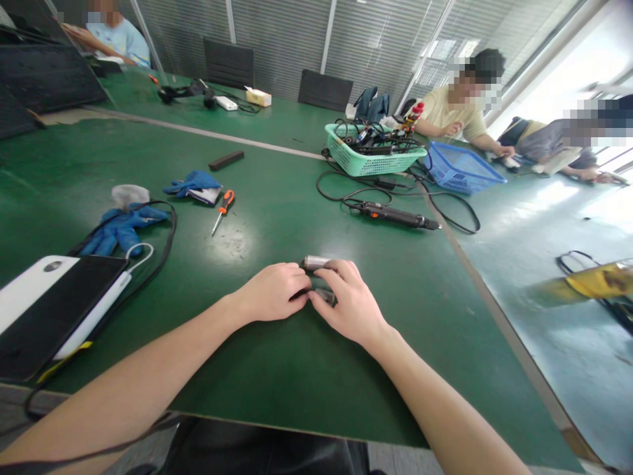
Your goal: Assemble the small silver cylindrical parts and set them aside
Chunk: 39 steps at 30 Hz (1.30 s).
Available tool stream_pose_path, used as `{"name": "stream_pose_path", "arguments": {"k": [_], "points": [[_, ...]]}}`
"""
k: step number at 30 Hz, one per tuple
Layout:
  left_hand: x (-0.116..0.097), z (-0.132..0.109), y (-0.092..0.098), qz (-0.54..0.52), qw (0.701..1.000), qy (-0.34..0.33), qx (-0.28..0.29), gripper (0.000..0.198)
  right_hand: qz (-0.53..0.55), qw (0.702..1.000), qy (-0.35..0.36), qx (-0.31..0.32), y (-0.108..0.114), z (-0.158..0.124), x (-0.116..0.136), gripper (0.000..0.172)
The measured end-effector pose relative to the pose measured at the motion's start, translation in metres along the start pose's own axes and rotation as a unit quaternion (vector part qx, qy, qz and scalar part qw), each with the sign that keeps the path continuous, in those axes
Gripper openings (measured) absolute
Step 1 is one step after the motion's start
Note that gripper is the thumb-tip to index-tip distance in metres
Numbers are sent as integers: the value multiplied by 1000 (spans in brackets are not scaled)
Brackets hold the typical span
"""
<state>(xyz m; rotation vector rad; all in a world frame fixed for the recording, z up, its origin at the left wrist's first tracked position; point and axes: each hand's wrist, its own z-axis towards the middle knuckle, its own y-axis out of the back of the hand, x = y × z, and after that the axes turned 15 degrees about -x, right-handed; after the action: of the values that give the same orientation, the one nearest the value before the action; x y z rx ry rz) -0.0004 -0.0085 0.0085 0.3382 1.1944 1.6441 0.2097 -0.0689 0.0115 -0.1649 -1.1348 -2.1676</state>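
My left hand (277, 291) is closed over the green table, its fingers curled and its thumb pressed in. A dark gap shows between them, and what they grip, if anything, is hidden. My right hand (352, 300) curves in from the other side, its fingertips almost meeting the left ones. A silvery metal cylinder (314, 262) lies at its fingers, the right end covered by them. Between right thumb and forefinger a small shiny piece (325, 296) shows, partly hidden and too unclear to name.
An orange-handled screwdriver (225, 206), blue gloves (119, 229) and a power bank-like device (64, 310) lie left. A black electric screwdriver (395, 215) with its cable lies ahead, near a green basket (376, 163) of tools and a blue basket (459, 168). Other people sit farther off.
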Motion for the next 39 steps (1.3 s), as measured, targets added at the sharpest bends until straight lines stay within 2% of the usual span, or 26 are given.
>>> {"name": "stream_pose_path", "arguments": {"k": [5, 9, 14, 19, 24, 30, 34, 39], "points": [[1, 0, -1, -2, 1000, -5, 0, 9, -7, 999, 31, 27, -2, 2, -3, 47], [1, 0, 0, 2, 1000, -7, 2, 10, -6, 999, 20, 51, -2, 1, -5, 48], [1, 0, -1, -3, 1000, -6, 0, 9, 0, 999, 21, 39, 0, 2, -2, 47], [0, 1, 0, 4, 1000, 0, 6, 9, 7, 999, 32, 7, 4, 4, 2, 35], [-1, 1, 0, 10, 1000, 10, 14, 7, -32, 996, 39, 76, 5, 3, 3, 20], [-1, 2, 0, 22, 1000, 15, 15, 12, -64, 991, 10, 121, 4, 1, 2, 18], [-1, 2, 1, 24, 999, 13, 17, 12, -62, 991, 0, 121, 3, 1, -1, 12], [-1, 2, 1, 20, 1000, 8, 9, 13, -34, 993, 1, 110, 0, 0, -2, 14]]}}
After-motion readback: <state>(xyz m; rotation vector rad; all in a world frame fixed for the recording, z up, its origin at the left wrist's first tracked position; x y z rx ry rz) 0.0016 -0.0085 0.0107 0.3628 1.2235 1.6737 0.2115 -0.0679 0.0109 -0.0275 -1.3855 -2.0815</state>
